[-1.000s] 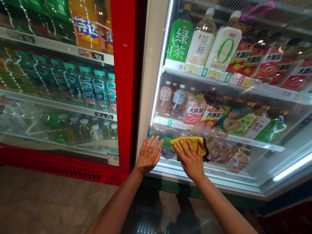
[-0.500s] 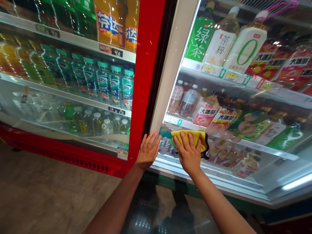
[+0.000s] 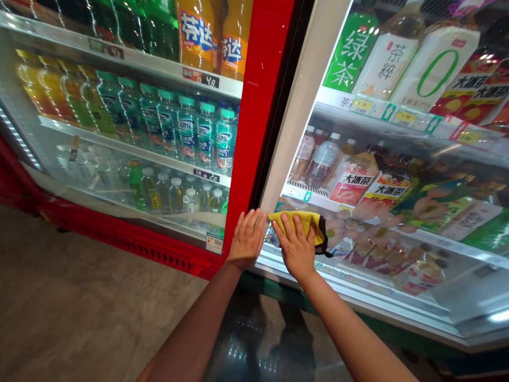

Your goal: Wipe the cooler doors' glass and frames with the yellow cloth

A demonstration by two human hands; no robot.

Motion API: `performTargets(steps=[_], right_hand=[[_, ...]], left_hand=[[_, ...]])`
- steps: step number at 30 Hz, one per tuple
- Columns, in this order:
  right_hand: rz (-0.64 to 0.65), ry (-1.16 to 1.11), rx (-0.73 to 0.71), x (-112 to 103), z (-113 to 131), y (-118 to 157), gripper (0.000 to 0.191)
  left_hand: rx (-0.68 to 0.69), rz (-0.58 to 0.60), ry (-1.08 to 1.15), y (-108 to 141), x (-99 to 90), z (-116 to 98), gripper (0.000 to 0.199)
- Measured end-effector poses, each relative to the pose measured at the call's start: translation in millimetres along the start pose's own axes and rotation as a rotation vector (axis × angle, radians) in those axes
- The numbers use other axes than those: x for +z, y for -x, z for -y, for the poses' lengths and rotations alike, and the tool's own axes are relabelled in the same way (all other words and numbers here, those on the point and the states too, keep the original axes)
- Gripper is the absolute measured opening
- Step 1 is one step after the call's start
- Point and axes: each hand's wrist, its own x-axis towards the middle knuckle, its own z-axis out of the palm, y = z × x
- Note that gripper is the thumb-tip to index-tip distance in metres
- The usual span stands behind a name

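Note:
A yellow cloth with a black edge lies against the glass door of the right-hand fridge. My right hand presses it flat to the glass, fingers spread over the cloth. To its left, my left hand rests on the pale door frame, fingers stretched out and holding nothing. Reflections of the hand and cloth show on the glass.
On the left stands a red fridge with shelves of bottles behind glass. Large tea bottles and cartons fill the right fridge. Below is a brown floor.
My right hand and the cloth have moved left across the glass, closer to my left hand. The view has shifted, so the fridges appear farther right. My left hand stays at the door frame.

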Motion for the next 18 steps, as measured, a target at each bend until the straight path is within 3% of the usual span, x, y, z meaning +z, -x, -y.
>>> performTargets(steps=[7, 13, 18], right_hand=[[0.064, -0.051, -0.278, 15.0, 9.5, 0.9, 0.052], [-0.014, -0.070, -0.167, 1.9, 8.8, -38.2, 0.054], [0.018, -0.061, -0.261, 13.6, 17.1, -20.5, 0.052]], left_hand=[[-0.074, -0.014, 0.021, 4.4, -1.1, 8.7, 0.073], [-0.144, -0.068, 0.028, -2.9, -0.6, 10.2, 0.073], [-0.142, -0.075, 0.004, -3.8, -3.4, 10.8, 0.069]])
